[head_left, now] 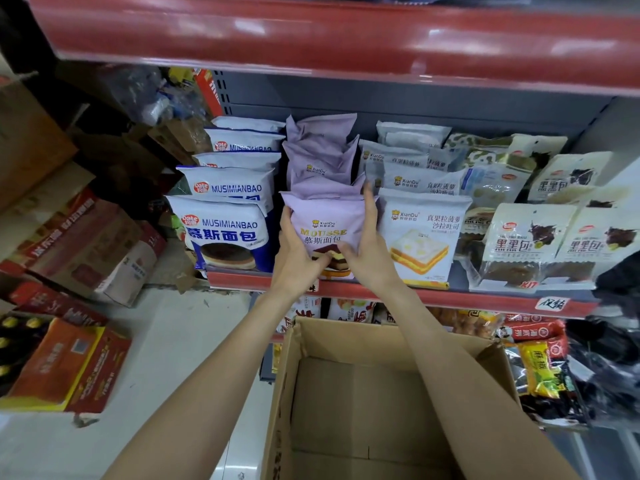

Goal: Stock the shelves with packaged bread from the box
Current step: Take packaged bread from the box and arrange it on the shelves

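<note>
A lilac mousse bread pack (325,220) stands upright at the front of the middle shelf (502,296), leading a row of the same lilac packs (320,157). My left hand (294,254) grips its left edge and lower corner. My right hand (367,244) holds its right edge, fingers reaching up the side. Below my forearms sits the open cardboard box (374,403); its visible inside shows no packs.
Blue-and-white bread packs (225,230) stand left of the lilac row, white toast packs (422,237) and dark bun packs (526,244) to the right. A red shelf edge (346,36) overhangs above. Cartons (65,365) crowd the floor at left; snack bags (540,372) fill the lower shelf at right.
</note>
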Motion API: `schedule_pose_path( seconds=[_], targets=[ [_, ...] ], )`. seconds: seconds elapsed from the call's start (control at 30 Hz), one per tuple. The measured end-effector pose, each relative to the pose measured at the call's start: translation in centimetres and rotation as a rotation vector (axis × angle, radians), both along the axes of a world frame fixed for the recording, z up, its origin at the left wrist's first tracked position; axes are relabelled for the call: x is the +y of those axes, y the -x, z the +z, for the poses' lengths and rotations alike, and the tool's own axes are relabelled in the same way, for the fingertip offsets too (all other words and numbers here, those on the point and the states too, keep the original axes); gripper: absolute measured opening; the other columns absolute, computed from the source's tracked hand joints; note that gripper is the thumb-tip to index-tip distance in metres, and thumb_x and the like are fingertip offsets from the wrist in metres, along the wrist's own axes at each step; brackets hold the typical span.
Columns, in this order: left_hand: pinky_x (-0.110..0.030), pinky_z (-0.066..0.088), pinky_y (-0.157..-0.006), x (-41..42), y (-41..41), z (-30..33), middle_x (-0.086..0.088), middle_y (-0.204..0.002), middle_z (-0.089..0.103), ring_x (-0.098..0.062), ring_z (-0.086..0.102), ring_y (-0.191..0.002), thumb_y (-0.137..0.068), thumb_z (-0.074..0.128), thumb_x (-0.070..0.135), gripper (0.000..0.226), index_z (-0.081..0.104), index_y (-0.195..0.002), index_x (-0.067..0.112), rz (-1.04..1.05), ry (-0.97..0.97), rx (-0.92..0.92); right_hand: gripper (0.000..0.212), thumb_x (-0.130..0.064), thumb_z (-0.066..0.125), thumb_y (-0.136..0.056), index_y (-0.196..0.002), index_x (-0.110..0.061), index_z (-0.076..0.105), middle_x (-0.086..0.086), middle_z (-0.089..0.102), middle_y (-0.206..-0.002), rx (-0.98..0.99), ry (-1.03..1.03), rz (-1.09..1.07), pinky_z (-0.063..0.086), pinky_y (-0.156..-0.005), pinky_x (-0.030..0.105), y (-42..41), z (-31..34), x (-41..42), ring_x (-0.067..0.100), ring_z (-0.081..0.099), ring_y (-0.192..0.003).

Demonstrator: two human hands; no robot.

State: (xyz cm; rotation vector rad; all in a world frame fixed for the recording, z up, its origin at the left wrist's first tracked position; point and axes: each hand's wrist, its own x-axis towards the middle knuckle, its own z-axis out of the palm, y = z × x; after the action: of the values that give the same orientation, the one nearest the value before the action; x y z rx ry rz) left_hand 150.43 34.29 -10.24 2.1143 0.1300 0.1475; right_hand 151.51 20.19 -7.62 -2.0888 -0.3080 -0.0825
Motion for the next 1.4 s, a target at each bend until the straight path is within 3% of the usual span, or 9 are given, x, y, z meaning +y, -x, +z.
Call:
schedule_pose_path(
  seconds=[0.13,0.23,0.33,0.47,0.63,0.73,0.9,1.27,1.4],
  targets=[
    [-0.044,0.05,-0.092,0.1,0.2,-0.2,-0.003,-0.147,0.035,-0.022,0.05,-0.123,-0.07,0.074,0.021,0.115,-0.013,-0.142,0.043,-0.001,0.035,0.008,0.093,0.006,0.051,-0.087,-0.146,-0.032,-0.011,0.01,0.047,-0.13,-0.028,0.027,0.056,0.035,-0.046,0.011,-0.1,-0.4,-0.4,0.005,0.05,-0.053],
    [-0.03,0.034,-0.11,-0.3,1.7,0.7,-0.003,-0.157,0.016,-0.016,0.028,-0.141,-0.077,0.074,0.012,0.117,-0.018,-0.147,0.031,0.048,0.136,-0.016,0.086,-0.004,0.054,-0.089,-0.149,-0.03,-0.002,0.004,0.038,-0.139,-0.038,0.129,0.084,0.041,-0.06,0.017,0.5,1.4,-1.5,0.013,0.058,-0.089],
    [-0.026,0.032,-0.109,-0.3,4.9,2.5,0.0,-0.152,0.027,-0.011,0.031,-0.137,-0.082,0.071,0.014,0.096,0.005,-0.151,0.018,0.078,0.065,-0.129,0.052,-0.007,0.052,-0.091,-0.14,-0.02,0.039,0.012,0.053,-0.131,-0.226,0.224,-0.081,0.052,-0.082,0.035,0.7,4.2,-3.5,0.024,0.061,-0.099],
    [-0.017,0.031,-0.1,0.6,4.9,6.5,-0.005,-0.14,0.038,-0.015,0.037,-0.129,-0.079,0.073,0.02,0.067,0.04,-0.137,0.013,-0.061,-0.347,-0.366,0.022,-0.003,0.05,-0.091,-0.105,-0.007,0.066,0.01,0.065,-0.102,-0.483,0.268,-0.062,0.049,-0.075,0.014,-1.9,7.7,-4.8,0.018,0.061,-0.08],
    [-0.043,0.001,-0.118,0.9,-2.4,8.4,-0.012,-0.156,0.016,-0.031,0.007,-0.145,-0.072,0.07,0.058,0.101,0.017,-0.149,0.022,-0.331,-1.041,-0.246,0.025,-0.005,0.054,-0.085,-0.106,-0.008,0.067,0.011,0.065,-0.111,-0.468,0.537,0.222,0.045,-0.087,0.036,-10.5,9.5,-2.6,0.031,0.058,-0.103],
    [-0.052,0.008,-0.116,0.7,-3.7,7.6,-0.012,-0.155,0.013,-0.034,0.013,-0.143,-0.07,0.069,0.063,0.113,-0.001,-0.15,0.024,-0.338,-1.223,-0.127,0.038,-0.006,0.062,-0.084,-0.122,-0.011,0.06,0.013,0.058,-0.125,-0.298,0.712,0.391,0.04,-0.091,0.031,-13.2,9.5,-1.0,0.029,0.054,-0.114],
    [-0.057,0.012,-0.114,0.5,-3.4,6.5,-0.011,-0.149,0.019,-0.033,0.019,-0.139,-0.068,0.07,0.062,0.109,0.007,-0.148,0.023,-0.272,-1.284,-0.153,0.06,-0.026,0.069,-0.082,-0.136,-0.022,0.045,0.006,0.053,-0.135,-0.172,0.787,0.477,0.038,-0.089,0.026,-14.8,9.0,0.6,0.025,0.05,-0.12],
    [-0.061,0.014,-0.111,0.1,-3.7,5.1,-0.006,-0.149,0.031,-0.025,0.025,-0.142,-0.055,0.078,0.061,0.109,0.015,-0.131,0.016,-0.214,-1.323,-0.294,0.027,-0.021,0.067,-0.082,-0.108,-0.02,0.065,0.008,0.067,-0.098,-0.256,0.871,0.391,0.05,-0.08,0.038,-15.1,8.1,-0.1,0.029,0.062,-0.095],
    [-0.059,0.011,-0.112,-0.2,-4.1,5.0,-0.005,-0.15,0.025,-0.025,0.019,-0.143,-0.066,0.073,0.058,0.102,0.017,-0.139,0.017,-0.213,-1.281,-0.244,0.032,-0.036,0.056,-0.091,-0.119,-0.022,0.063,0.005,0.067,-0.113,-0.221,0.72,0.266,0.048,-0.086,0.033,-16.7,9.2,-0.8,0.022,0.061,-0.102]
  ],
)
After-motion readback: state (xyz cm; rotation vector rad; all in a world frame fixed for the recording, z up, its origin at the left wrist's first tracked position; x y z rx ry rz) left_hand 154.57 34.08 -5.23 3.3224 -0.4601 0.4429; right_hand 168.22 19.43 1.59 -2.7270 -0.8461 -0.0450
